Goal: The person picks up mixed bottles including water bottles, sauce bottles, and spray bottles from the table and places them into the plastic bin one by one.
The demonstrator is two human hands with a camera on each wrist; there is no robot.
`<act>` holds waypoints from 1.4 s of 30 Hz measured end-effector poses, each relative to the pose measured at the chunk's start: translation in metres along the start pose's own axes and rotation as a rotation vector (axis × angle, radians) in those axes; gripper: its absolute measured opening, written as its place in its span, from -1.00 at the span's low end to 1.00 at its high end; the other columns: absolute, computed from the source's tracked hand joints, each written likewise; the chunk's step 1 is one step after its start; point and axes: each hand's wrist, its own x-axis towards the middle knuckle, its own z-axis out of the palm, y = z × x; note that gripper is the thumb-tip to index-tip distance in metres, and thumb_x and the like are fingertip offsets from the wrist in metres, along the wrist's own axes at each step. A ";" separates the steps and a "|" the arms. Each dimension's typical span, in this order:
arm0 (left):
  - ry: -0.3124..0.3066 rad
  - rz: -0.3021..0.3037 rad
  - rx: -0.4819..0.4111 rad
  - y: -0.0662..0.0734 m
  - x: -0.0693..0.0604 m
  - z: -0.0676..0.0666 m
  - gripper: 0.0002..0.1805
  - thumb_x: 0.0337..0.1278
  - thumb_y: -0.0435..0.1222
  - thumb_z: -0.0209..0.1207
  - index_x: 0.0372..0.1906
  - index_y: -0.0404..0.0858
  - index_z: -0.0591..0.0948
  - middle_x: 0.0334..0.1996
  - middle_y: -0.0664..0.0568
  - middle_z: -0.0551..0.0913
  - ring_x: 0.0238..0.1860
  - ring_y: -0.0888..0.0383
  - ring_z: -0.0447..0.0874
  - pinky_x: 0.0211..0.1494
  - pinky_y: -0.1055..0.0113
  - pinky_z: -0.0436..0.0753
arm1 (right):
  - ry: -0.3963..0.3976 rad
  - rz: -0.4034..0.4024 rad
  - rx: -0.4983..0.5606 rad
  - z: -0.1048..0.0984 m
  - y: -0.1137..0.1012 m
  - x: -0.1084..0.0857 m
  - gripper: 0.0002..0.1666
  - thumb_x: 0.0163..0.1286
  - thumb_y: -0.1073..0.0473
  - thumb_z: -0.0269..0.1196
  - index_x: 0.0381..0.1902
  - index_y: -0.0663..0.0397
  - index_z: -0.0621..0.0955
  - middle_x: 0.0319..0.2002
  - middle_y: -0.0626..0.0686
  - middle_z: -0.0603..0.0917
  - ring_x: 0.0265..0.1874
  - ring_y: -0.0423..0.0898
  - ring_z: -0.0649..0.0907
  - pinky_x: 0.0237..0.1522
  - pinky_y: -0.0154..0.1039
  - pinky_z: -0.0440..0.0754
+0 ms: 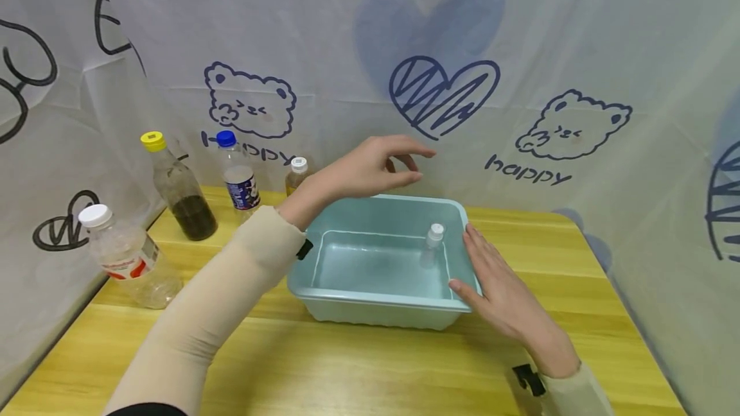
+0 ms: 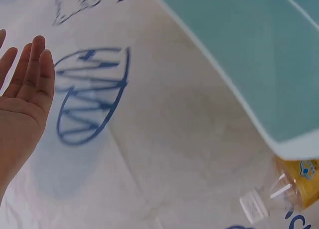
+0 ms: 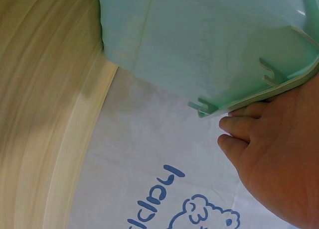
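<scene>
A pale blue-green plastic bin (image 1: 378,300) stands on the wooden table. Inside it, near the right wall, is a small clear bottle (image 1: 433,239) with a white cap. My left hand (image 1: 378,165) hovers above the bin's far rim, holding nothing, its fingers loosely bent; in the left wrist view that hand (image 2: 25,99) shows an unfilled palm. My right hand (image 1: 503,287) rests on the bin's right rim, fingers extended along the edge and thumb over the near right corner. From the right wrist view, the fingers of the right hand (image 3: 279,149) touch just below the rim's outside.
Left of the bin stand a clear bottle (image 1: 135,265) with a white cap, a yellow-capped bottle (image 1: 191,210) of dark liquid and a blue-capped bottle (image 1: 239,178). A white-capped bottle (image 1: 296,175) is partly behind my left arm. A printed white cloth (image 1: 347,114) hangs behind.
</scene>
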 end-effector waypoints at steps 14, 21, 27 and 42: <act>0.394 0.043 -0.164 -0.005 -0.073 -0.042 -0.52 0.46 -0.39 0.23 0.41 -0.15 0.57 0.32 0.09 0.58 0.13 0.15 0.67 0.19 0.17 0.68 | 0.004 0.001 0.000 0.000 0.000 0.000 0.00 0.62 -0.20 0.08 0.67 0.24 -0.06 0.69 0.17 -0.13 0.66 0.14 -0.05 0.63 0.15 0.01; 0.635 0.007 -0.263 -0.031 -0.112 -0.041 -0.51 0.42 -0.49 0.20 0.39 -0.24 0.58 0.29 -0.02 0.61 0.16 0.08 0.67 0.20 0.34 0.66 | 0.005 -0.003 0.003 -0.001 -0.001 0.001 0.00 0.62 -0.19 0.08 0.67 0.25 -0.05 0.69 0.17 -0.13 0.66 0.15 -0.05 0.64 0.12 -0.01; 0.828 -0.055 -0.348 -0.067 -0.133 -0.023 -0.51 0.41 -0.49 0.22 0.39 -0.29 0.56 0.30 -0.13 0.61 0.20 -0.02 0.62 0.25 0.37 0.62 | 0.010 -0.006 0.002 0.000 0.000 0.000 -0.01 0.61 -0.15 0.11 0.67 0.24 -0.06 0.69 0.18 -0.12 0.65 0.16 -0.04 0.64 0.10 -0.01; 1.084 -0.342 -0.415 -0.136 -0.142 0.029 -0.48 0.38 -0.39 0.30 0.40 -0.31 0.55 0.36 -0.13 0.57 0.38 -0.09 0.51 0.49 -0.01 0.45 | 0.015 -0.012 0.000 0.000 0.001 -0.002 0.00 0.61 -0.18 0.10 0.68 0.23 -0.05 0.69 0.13 -0.15 0.64 0.22 0.01 0.63 0.12 0.03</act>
